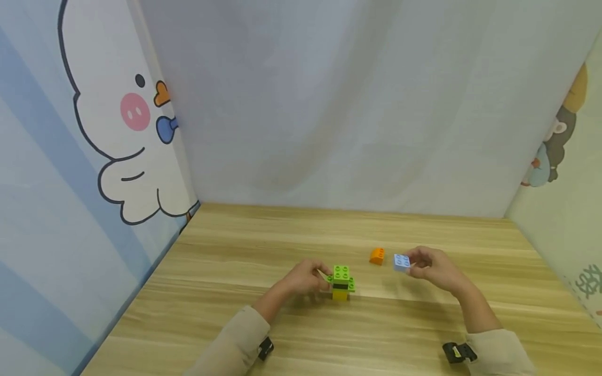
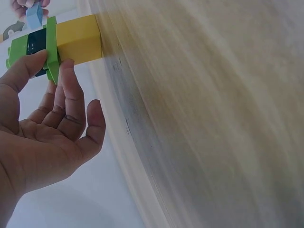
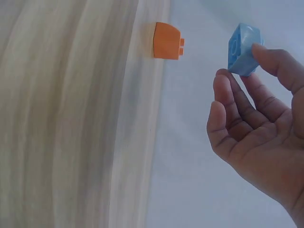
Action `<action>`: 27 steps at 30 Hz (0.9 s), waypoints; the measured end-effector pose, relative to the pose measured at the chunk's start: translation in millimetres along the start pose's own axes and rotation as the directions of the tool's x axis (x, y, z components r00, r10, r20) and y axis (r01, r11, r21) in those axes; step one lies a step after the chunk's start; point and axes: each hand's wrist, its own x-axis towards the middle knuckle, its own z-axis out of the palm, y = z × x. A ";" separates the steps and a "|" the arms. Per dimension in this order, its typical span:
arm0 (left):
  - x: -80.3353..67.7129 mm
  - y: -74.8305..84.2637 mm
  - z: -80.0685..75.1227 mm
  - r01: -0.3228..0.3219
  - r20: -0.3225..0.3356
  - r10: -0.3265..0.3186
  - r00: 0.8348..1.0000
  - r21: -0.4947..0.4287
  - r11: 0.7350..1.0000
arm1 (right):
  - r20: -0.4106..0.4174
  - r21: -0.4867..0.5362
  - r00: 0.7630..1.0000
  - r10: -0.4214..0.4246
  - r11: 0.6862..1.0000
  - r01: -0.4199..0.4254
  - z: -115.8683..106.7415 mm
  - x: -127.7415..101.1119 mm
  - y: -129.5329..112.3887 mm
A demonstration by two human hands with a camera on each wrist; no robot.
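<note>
On the table stands a stack of building blocks point(image 1: 340, 274), yellow at the bottom, then a wide green plate, a black layer and a green block with studs on top. My left hand point(image 1: 308, 277) pinches the green plate's left end between thumb and fingers; the left wrist view shows the thumb on that plate point(image 2: 52, 50). In my right hand point(image 1: 437, 269) is a light blue block point(image 1: 402, 262), pinched between thumb and fingertips. The right wrist view has this blue block point(image 3: 244, 50) raised off the table, its hollow underside partly visible.
An orange block point(image 1: 377, 256) with a curved side sits on the wooden table point(image 1: 263, 235), behind the stack and left of the blue block. A pale curtain point(image 1: 329, 104) hangs along the table's back edge, and printed cloth point(image 1: 113, 156) hangs at the left.
</note>
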 end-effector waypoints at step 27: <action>1.1 -4.7 -1.3 -0.053 0.040 0.052 0.998 0.028 0.998 | -0.139 -0.070 0.985 -0.107 0.993 0.098 47.4 10.1 -20.3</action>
